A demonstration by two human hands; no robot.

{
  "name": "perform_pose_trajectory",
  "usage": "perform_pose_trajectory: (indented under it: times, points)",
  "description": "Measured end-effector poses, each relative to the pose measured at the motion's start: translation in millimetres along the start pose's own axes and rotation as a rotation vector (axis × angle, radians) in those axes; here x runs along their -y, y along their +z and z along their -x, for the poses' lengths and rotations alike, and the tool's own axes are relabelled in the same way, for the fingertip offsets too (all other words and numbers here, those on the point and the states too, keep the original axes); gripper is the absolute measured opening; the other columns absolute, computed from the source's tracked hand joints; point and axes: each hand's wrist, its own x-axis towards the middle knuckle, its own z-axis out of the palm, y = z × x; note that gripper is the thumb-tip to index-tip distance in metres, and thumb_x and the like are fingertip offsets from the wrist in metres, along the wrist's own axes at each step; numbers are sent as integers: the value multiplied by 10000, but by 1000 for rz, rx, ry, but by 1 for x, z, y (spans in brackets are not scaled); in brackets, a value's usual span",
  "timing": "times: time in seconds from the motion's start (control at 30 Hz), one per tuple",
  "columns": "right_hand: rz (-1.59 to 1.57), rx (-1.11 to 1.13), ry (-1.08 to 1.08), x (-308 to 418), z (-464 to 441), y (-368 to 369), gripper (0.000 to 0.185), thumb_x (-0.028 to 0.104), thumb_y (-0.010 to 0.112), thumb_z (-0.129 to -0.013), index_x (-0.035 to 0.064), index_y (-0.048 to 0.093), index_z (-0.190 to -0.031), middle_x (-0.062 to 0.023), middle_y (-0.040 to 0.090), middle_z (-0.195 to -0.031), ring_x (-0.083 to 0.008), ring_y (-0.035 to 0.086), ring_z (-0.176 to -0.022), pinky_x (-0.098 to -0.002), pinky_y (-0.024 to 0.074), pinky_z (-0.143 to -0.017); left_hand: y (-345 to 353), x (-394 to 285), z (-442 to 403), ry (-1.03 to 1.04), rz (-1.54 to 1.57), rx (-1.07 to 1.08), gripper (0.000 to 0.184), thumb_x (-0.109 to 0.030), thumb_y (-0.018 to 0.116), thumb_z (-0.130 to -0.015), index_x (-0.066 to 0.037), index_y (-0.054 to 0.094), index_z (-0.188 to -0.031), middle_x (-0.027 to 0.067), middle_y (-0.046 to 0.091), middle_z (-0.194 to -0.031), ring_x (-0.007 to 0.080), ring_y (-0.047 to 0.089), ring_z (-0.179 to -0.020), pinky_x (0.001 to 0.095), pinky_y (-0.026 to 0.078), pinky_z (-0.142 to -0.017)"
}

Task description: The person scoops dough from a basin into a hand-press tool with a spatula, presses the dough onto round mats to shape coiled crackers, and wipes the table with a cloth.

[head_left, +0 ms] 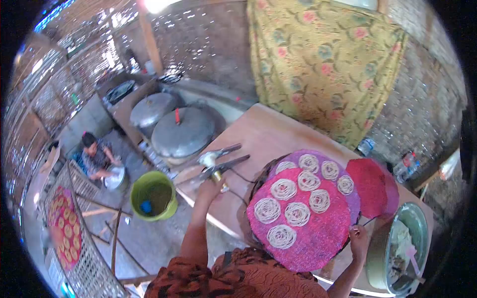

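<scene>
My left hand [211, 188] is closed around the lower part of a hand press [217, 176] with long dark handles, at the table's left edge. White dough shows near its upper handle. My right hand [358, 242] has its fingers closed at the right edge of a round pink and purple mat [318, 238]; a thin dark strip sticks out beside the fingers. Several pale coils of noodle strands [297, 214] lie on the mat's upper and left parts. A dark woven rim [258, 181] shows from under the mat.
Right of the mat are red mats [366, 186] and a green tub [380, 258] holding dough and a pink scoop. Lidded pots [183, 133] stand behind left. On the floor are a green bucket [169, 211] and a seated person [97, 156]; a woven rack [94, 258] stands left.
</scene>
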Motion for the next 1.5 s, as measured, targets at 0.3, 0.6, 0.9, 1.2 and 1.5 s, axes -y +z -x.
perform_pose_trajectory:
  times: [0.3, 0.6, 0.9, 1.2, 1.5]
  points:
    - [-30, 2, 108, 34, 12, -2, 272, 278, 673, -831, 13, 623, -860, -47, 591, -730, -132, 529, -680, -308, 435, -626, -39, -78, 95, 554, 347, 103, 289, -290, 653, -814, -6, 654, -867, 171, 632, -814, 316, 624, -755, 386, 498, -682]
    - [55, -80, 47, 32, 15, 0, 309, 281, 706, -805, -11, 655, -895, -109, 642, -776, -186, 598, -708, -326, 475, -646, -28, -78, 93, 576, 159, 229, 214, -214, 681, -765, -3, 649, -774, 160, 597, -759, 292, 587, -736, 396, 459, -685]
    - [-88, -47, 116, 62, 14, -2, 302, 276, 687, -825, -13, 638, -898, -105, 663, -751, -152, 599, -692, -324, 474, -642, -25, -85, 98, 600, 228, 186, 205, -192, 696, -766, 6, 649, -789, 146, 597, -786, 249, 587, -711, 347, 457, -646]
    - [-212, -57, 92, 42, 17, 5, 209, 179, 671, -832, -23, 626, -864, -81, 658, -731, -125, 594, -670, -299, 463, -605, -21, -103, 88, 599, 260, 91, 241, -229, 693, -771, 1, 659, -836, 166, 622, -836, 281, 619, -716, 374, 480, -688]
    - [-262, -71, 107, 51, 21, 3, 138, 132, 654, -840, -2, 631, -816, -42, 636, -708, -93, 564, -672, -270, 450, -607, -18, -134, 87, 595, 292, 32, 176, -183, 677, -745, -7, 663, -744, 135, 609, -733, 236, 580, -651, 343, 446, -626]
